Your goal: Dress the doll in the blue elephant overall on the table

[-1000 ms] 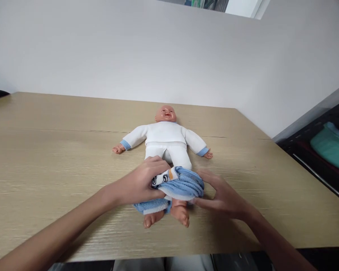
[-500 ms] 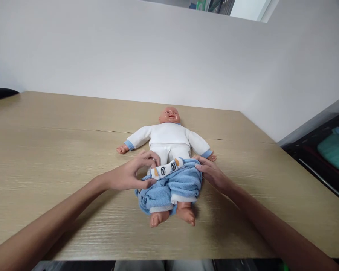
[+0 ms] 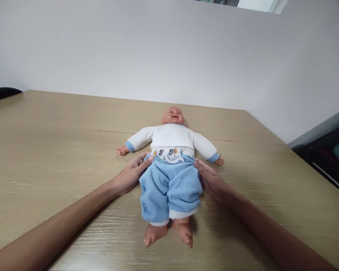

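The left hand (image 3: pixel 131 174) pinches the waistband of the blue trousers (image 3: pixel 171 188) at the hip of the doll (image 3: pixel 172 135). The doll lies on its back mid-table (image 3: pixel 59 150), feet toward the near edge. Half a second ago the trousers sat bunched at the thighs; now they reach the waist and cover both legs to the ankles. The right hand (image 3: pixel 211 180) lies along the other hip, fingers together; whether it pinches cannot be told.

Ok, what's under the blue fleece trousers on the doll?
The legs of the doll fill the blue trousers; only its bare feet show below the cuffs. The legs themselves, and anything worn beneath, are covered.
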Available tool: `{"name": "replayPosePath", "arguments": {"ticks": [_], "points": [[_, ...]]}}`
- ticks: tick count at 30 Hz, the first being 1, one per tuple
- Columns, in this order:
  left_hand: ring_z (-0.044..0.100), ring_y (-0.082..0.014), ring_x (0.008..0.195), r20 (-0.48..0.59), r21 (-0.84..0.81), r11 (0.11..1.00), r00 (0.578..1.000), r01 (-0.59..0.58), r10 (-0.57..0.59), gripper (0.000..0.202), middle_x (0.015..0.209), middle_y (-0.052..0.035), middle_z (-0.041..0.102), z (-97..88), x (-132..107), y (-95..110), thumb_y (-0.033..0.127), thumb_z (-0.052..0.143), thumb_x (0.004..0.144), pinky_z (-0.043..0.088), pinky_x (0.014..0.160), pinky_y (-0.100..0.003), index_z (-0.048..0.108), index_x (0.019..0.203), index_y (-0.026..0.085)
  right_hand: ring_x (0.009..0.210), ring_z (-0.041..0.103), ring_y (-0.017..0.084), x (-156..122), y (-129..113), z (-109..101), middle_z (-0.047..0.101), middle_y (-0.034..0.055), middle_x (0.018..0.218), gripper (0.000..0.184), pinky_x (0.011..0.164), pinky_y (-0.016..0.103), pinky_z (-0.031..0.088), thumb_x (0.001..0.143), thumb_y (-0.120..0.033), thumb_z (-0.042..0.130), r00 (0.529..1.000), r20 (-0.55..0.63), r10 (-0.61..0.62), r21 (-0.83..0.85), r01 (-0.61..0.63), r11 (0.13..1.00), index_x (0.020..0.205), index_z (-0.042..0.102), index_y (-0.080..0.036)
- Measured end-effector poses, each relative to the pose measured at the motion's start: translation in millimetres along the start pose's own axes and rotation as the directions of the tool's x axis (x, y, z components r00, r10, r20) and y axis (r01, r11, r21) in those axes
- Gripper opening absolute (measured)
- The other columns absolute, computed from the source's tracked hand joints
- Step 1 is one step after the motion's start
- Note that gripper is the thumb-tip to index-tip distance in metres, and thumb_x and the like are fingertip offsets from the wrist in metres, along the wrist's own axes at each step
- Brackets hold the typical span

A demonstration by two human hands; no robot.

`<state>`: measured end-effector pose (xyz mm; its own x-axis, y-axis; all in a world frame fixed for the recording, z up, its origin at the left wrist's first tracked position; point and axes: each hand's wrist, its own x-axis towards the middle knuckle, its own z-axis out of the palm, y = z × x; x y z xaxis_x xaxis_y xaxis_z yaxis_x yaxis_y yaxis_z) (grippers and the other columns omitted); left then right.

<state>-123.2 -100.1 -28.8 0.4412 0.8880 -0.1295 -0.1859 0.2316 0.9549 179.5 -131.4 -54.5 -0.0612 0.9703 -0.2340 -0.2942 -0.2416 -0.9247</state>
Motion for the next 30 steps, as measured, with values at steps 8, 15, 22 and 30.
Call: {"name": "replayPosePath", "arguments": {"ticks": [8,15,22,30], "points": [[0.057,-0.0296,0.147,0.199,0.353,0.936,0.977,0.0,-0.075,0.053,0.154,-0.0069,0.065,-20.6,-17.2,22.5,0.055,0.072,0.105,0.042,0.127,-0.043,0.063,0.149,0.028,0.152,0.059,0.028,-10.8,-8.3,7.5,0.075,0.0031,0.148,0.059,0.137,0.048,0.036,0.082,-0.056,0.094,0.997,0.046,0.061,0.047,-0.063,0.997,0.132,0.075,-0.031],[0.06,-0.0278,0.145,0.189,0.209,0.977,0.979,0.034,-0.075,0.046,0.154,-0.0068,0.066,-20.1,-17.7,11.1,0.051,0.067,0.108,0.043,0.126,-0.043,0.064,0.149,0.03,0.142,0.067,0.029,-28.1,-18.3,22.6,0.075,0.004,0.147,0.056,0.126,0.048,0.048,0.089,-0.052,0.084,0.982,0.183,0.052,0.056,-0.064,0.996,0.139,0.069,-0.032],[0.07,-0.0236,0.112,0.154,0.064,0.997,0.986,0.047,-0.056,0.043,0.125,-0.0088,0.074,-15.4,-11.5,4.7,0.051,0.072,0.106,0.055,0.101,-0.035,0.065,0.138,0.023,0.124,0.07,0.027,-20.0,-19.6,19.5,0.079,0.0013,0.125,0.051,0.113,0.04,0.053,0.082,-0.048,0.087,0.997,0.042,0.072,0.078,-0.075,0.994,0.126,0.069,-0.031],[0.054,-0.0142,0.082,0.017,0.343,0.918,0.978,-0.201,0.208,0.037,0.091,0.0,0.059,-16.0,-4.9,35.7,0.055,0.074,0.104,0.042,0.074,-0.024,0.066,0.103,0.019,0.083,0.05,0.018,-11.4,-42.0,2.7,0.056,-0.0023,0.089,0.016,0.078,0.03,0.041,0.097,-0.038,0.075,0.948,0.194,-0.253,-0.182,0.288,0.94,0.101,0.065,-0.025]]}}
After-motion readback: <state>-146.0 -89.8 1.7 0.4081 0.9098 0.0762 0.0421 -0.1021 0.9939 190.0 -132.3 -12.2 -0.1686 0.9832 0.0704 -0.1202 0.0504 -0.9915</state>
